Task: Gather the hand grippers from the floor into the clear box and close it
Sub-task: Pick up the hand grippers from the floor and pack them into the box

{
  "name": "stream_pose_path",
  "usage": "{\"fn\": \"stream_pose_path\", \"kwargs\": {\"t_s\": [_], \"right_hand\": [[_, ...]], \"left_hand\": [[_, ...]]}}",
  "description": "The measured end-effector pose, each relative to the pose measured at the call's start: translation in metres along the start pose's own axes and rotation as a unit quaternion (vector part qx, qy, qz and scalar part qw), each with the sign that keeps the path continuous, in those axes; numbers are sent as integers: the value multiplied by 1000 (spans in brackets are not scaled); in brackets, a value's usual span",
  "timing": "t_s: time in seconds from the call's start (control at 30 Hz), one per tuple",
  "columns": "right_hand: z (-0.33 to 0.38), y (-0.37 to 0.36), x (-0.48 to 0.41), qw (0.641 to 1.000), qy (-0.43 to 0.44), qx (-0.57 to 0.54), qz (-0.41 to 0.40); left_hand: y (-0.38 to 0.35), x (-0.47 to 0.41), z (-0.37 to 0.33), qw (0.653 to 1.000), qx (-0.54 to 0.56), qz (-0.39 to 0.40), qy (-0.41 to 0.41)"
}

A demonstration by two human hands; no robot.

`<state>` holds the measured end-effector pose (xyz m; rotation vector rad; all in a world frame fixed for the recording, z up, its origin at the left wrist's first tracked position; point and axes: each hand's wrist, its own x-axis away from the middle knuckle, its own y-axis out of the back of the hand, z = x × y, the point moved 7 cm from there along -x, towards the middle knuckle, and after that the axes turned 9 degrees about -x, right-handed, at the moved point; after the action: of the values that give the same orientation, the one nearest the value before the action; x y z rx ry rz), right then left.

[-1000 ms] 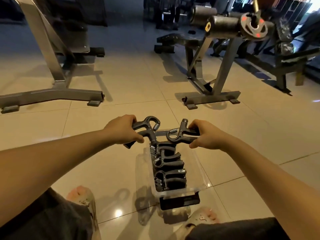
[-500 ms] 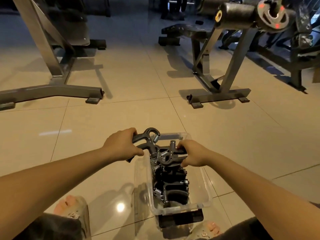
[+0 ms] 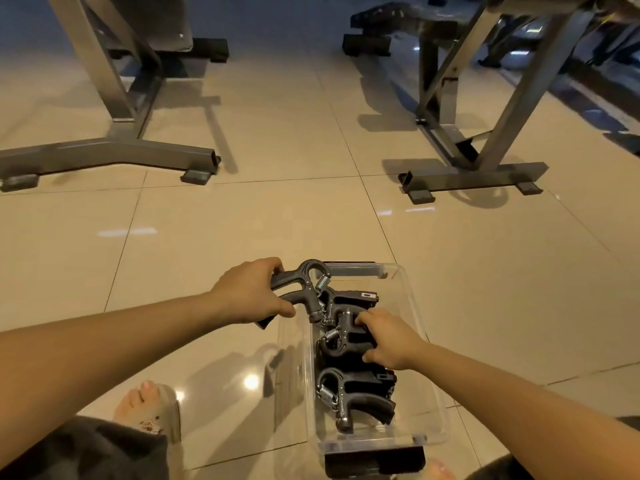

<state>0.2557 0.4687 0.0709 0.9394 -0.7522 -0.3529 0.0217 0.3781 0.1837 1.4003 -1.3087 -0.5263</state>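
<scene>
- The clear box (image 3: pixel 420 318) stands open on the tiled floor (image 3: pixel 485 289), directly in front of the person, long axis running away from them; no loose grippers are visible on the tiles in view.
- The left hand (image 3: pixel 251 292) has its fingers wrapped round both handles of one hand gripper (image 3: pixel 306 289), holding it over the box's far left corner with the spring end pointing inward. Judgement: it is held clear of the wall so it can be lowered in once space is made.
- The right hand (image 3: pixel 389 337) is inside the box near the middle of its length, fingers curled onto a second gripper (image 3: pixel 341 336) lying on the pile. Judgement: it is seating or releasing this one; whether the grip remains firm cannot be told.
- Further grippers (image 3: pixel 353 393) lie stacked toward the near end, handles pointing to the right wall, apparently to nest compactly.
- A dark piece (image 3: pixel 375 460) lies at the near short end, partly under the box and cut by the picture's lower edge; it may be the lid or a latch.
- The count of stacked grippers cannot be made out; dark parts overlap.
- The transparent walls are hard to trace except by reflections.
- A sandalled foot (image 3: pixel 152 407) rests near the left wall.
</scene>
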Motion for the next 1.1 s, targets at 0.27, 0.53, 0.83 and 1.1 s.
{"fn": "stream_pose_path", "kwargs": {"t_s": [0.27, 0.53, 0.83, 1.1], "right_hand": [[-4, -7, -12, 998, 18, 52, 6], [-3, -9, -10, 995, 18, 100, 12], [14, 87, -5, 967, -4, -240, -81], [90, 120, 15, 830, 20, -553, -68]], "left_hand": [[2, -20, -8, 1000, -6, 8, -4], [-3, -13, -11, 1000, -4, 23, -1], [23, 3, -7, 995, 80, -61, 19], [23, 25, -20, 968, 241, -70, 13]]}}
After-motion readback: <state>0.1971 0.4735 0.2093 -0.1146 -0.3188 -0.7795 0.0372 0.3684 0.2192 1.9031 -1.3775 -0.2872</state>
